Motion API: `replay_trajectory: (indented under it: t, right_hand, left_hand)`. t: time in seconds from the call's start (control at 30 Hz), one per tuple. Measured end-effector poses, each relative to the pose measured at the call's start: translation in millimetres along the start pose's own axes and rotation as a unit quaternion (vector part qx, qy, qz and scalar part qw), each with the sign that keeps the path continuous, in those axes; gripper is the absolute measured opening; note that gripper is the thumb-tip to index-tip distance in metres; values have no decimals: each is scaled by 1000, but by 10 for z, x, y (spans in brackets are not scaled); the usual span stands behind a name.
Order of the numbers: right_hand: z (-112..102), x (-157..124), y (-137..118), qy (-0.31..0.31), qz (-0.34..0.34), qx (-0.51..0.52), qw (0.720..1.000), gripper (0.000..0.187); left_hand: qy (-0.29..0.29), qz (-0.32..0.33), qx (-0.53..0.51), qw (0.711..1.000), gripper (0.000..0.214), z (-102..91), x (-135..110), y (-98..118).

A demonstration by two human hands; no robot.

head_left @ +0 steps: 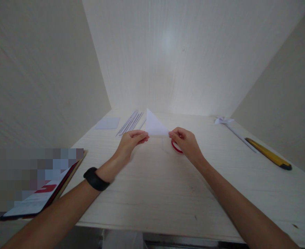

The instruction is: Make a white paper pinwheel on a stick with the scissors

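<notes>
A white sheet of paper folded into a triangle (154, 125) is held up between my two hands, its point upward. My left hand (133, 140) pinches the lower left corner; a black band (96, 179) is on that wrist. At the lower right corner, my right hand (184, 140) closes its fingertips on the paper. Just below the right hand, partly hidden by it, lies a red ring-shaped item (177, 147). Behind the left hand are several thin white paper sticks (130, 122) lying side by side.
A stack of white paper (107, 123) lies at the back left. On the right are a paper pinwheel (224, 120) on a stick and a yellow box cutter (267, 153). A book or magazine pile (61, 180) sits at the left edge. Walls enclose the white tabletop (152, 193).
</notes>
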State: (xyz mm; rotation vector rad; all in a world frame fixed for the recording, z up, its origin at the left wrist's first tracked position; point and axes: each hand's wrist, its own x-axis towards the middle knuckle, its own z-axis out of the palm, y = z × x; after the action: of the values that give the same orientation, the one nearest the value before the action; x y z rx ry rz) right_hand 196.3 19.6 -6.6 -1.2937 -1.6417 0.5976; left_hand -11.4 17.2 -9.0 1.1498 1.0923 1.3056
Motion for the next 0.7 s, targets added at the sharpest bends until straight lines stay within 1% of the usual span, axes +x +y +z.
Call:
replay_trajectory:
  t: [0.3,0.47,0.7]
  right_hand:
    - [-13,-9,-17,7,-21,6,1000,22]
    - [-15,4,-1,-2,-39,-15,999,28]
    - [-8,8,0,9,-24,-28,999,23]
  left_hand:
    - [-2,-5,4,1000,23,15,-19,12]
    - [-3,-7,4,1000,22,12,-11,0]
    - [-18,-12,19,1000,22,15,-1,-27]
